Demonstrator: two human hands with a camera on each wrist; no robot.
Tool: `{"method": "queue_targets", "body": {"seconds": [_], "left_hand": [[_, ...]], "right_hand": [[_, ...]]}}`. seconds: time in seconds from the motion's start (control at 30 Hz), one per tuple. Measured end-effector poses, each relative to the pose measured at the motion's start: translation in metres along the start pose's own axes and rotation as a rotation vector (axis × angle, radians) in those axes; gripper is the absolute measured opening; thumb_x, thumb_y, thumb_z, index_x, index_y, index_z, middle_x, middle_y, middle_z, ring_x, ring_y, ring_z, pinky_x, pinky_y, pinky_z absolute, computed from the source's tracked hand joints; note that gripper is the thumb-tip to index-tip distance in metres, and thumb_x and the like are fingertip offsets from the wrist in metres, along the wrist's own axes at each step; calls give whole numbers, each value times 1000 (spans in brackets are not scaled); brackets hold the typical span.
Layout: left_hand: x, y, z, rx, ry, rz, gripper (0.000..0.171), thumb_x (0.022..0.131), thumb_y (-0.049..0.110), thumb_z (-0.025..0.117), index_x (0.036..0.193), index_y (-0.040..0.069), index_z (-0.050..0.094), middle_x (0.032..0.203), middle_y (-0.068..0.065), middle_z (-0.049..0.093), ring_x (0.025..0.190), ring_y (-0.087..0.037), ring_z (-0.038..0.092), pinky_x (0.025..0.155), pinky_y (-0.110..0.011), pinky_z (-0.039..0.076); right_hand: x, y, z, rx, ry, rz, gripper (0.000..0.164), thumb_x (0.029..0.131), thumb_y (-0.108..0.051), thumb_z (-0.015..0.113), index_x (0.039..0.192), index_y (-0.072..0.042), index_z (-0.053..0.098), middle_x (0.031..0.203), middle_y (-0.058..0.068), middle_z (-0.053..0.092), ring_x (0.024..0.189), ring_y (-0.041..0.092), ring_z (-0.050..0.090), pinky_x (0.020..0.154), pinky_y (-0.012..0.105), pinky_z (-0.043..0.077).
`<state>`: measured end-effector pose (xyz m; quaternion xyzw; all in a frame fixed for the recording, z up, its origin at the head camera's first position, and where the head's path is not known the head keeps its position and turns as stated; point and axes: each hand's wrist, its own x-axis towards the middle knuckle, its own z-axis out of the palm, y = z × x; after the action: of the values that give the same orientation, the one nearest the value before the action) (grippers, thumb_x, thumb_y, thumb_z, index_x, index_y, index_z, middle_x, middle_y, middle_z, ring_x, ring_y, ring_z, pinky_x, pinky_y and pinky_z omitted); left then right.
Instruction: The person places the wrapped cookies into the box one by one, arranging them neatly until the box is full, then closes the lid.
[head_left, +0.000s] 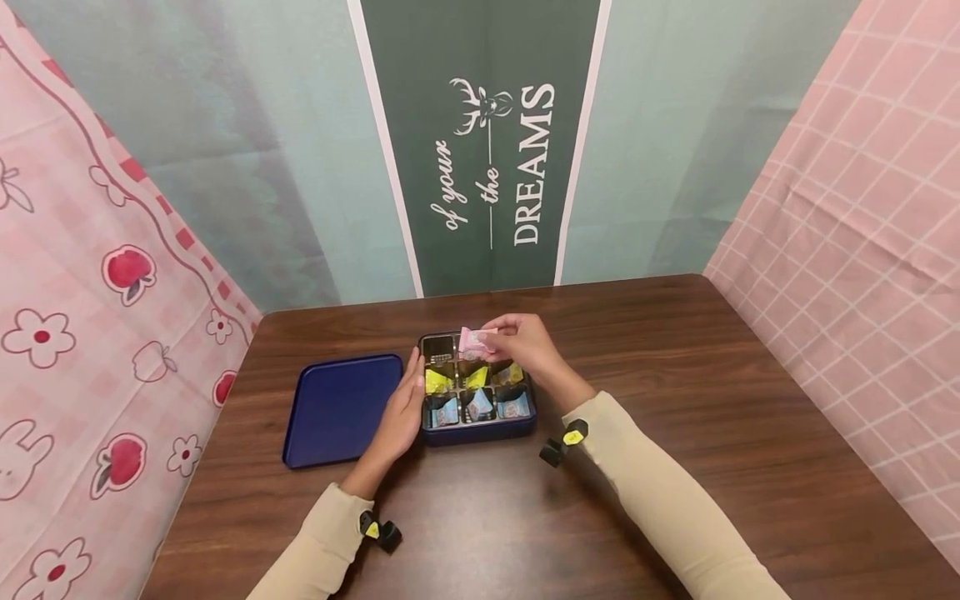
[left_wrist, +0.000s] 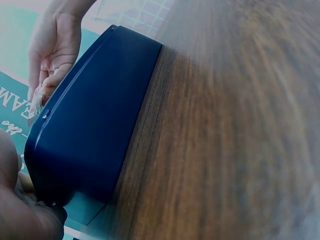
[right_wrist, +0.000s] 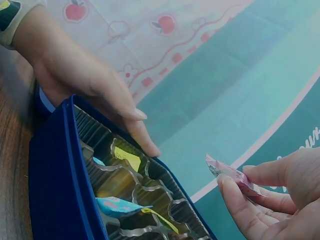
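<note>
My right hand (head_left: 525,343) pinches a small pink wrapped sweet (head_left: 474,340) between thumb and fingers, above the back row of a dark blue box (head_left: 480,433). The right wrist view shows the pink wrapper (right_wrist: 235,177) raised over the rim. Along the box's left side lies my left hand (head_left: 403,410), its fingers extended against the wall. A clear divided tray (right_wrist: 135,175) lines the box. Yellow wrapped sweets (head_left: 476,377) fill the middle row and light blue ones (head_left: 480,406) the front row. My right hand partly covers the back right compartment.
The flat blue lid (head_left: 345,412) lies on the brown wooden table (head_left: 637,375), left of the box. A green curtain (head_left: 487,258) hangs behind the table, with pink cloths at the left and right sides.
</note>
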<state>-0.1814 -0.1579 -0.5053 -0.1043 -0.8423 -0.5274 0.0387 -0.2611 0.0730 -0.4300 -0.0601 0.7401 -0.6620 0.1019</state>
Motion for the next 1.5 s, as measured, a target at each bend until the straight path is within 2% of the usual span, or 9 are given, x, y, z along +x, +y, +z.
{"method": "queue_targets", "body": {"seconds": [0.1, 0.23, 0.57, 0.73, 0.87, 1.13, 1.2, 1.4, 1.5], "left_hand": [[-1, 0, 0, -1, -6, -7, 51, 114, 22, 28, 159, -1, 21, 170, -10, 7, 156, -29, 7, 122, -55, 11], [-1, -1, 1, -1, -6, -3, 52, 114, 23, 28, 159, -1, 22, 170, -9, 8, 156, -27, 7, 122, -53, 11], [0, -2, 0, 18, 4, 8, 51, 114, 23, 28, 158, -3, 24, 170, -10, 10, 155, -27, 9, 122, -52, 13], [0, -2, 1, 19, -1, 5, 52, 114, 24, 27, 159, -2, 23, 170, -10, 9, 155, -27, 9, 122, -52, 12], [0, -2, 0, 23, -3, -1, 52, 114, 25, 27, 159, -1, 23, 170, -10, 9, 155, -27, 9, 122, -53, 13], [0, -2, -1, 19, 5, 14, 52, 114, 24, 27, 158, -2, 24, 170, -11, 10, 155, -29, 9, 122, -53, 13], [-1, -1, -1, 20, 8, 10, 52, 114, 24, 27, 158, -2, 24, 170, -11, 11, 155, -29, 10, 122, -53, 13], [-1, -2, 1, 24, 2, 12, 52, 114, 24, 26, 158, -3, 24, 169, -13, 11, 155, -31, 11, 121, -55, 14], [-1, -2, 0, 27, 5, 20, 52, 114, 24, 26, 158, -3, 24, 169, -13, 12, 154, -32, 11, 121, -55, 14]], "right_hand": [[2, -1, 5, -20, 3, 10, 21, 91, -7, 77, 106, 6, 72, 92, 19, 73, 64, 16, 70, 82, 54, 58], [5, -4, 8, -17, 5, 15, 20, 90, -6, 77, 106, 7, 72, 91, 18, 73, 65, 19, 70, 84, 56, 56], [14, -11, 13, -55, -18, 14, 21, 90, -8, 77, 106, 6, 72, 86, 16, 73, 77, 40, 73, 85, 62, 53], [20, -11, 15, -77, -26, 7, 20, 90, -7, 78, 104, 5, 72, 83, 16, 73, 70, 33, 73, 85, 63, 53], [24, -11, 18, -103, -34, 7, 20, 90, -6, 78, 105, 5, 73, 84, 17, 73, 65, 27, 72, 81, 58, 56], [30, -11, 30, -166, -60, -12, 18, 91, -5, 76, 104, 7, 73, 79, 16, 73, 80, 47, 72, 79, 57, 57], [33, -10, 33, -188, -67, -4, 18, 90, -7, 77, 103, 6, 74, 76, 15, 72, 79, 45, 73, 76, 53, 58], [38, -5, 41, -225, -59, 37, 18, 89, -10, 79, 100, 4, 75, 73, 13, 71, 65, 27, 74, 70, 43, 61], [39, -4, 43, -255, -59, 33, 19, 89, -12, 80, 100, 3, 75, 73, 12, 71, 64, 25, 73, 69, 41, 61]]}}
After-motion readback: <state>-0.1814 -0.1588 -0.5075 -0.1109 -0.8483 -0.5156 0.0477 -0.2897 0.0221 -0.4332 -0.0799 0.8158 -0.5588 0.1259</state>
